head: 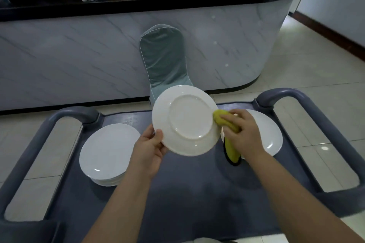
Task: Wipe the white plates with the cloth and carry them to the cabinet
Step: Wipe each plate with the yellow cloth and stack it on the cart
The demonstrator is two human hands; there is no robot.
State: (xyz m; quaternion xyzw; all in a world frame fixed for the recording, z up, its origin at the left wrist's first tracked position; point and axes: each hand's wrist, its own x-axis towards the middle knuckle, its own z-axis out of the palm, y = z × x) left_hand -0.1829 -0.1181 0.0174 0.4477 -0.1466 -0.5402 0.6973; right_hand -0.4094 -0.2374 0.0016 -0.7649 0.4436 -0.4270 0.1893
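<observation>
A white plate (187, 122) is held tilted above the grey cart, its underside turned toward me. My left hand (151, 150) grips its lower left rim, thumb on the underside. My right hand (244, 132) holds a yellow cloth (223, 118) bunched against the plate's right rim; the cloth's tail hangs down below the hand. A stack of white plates (107, 154) sits on the cart's left side. Another white plate (270, 134) lies on the right, partly hidden behind my right hand.
The cart's dark grey top (189, 193) has curved handles on the left (39, 140) and right (324, 124). A chair with a teal cover (165, 61) stands beyond it, against a marble-fronted counter (79, 49) with a black top. Tiled floor (308, 61) extends to the right.
</observation>
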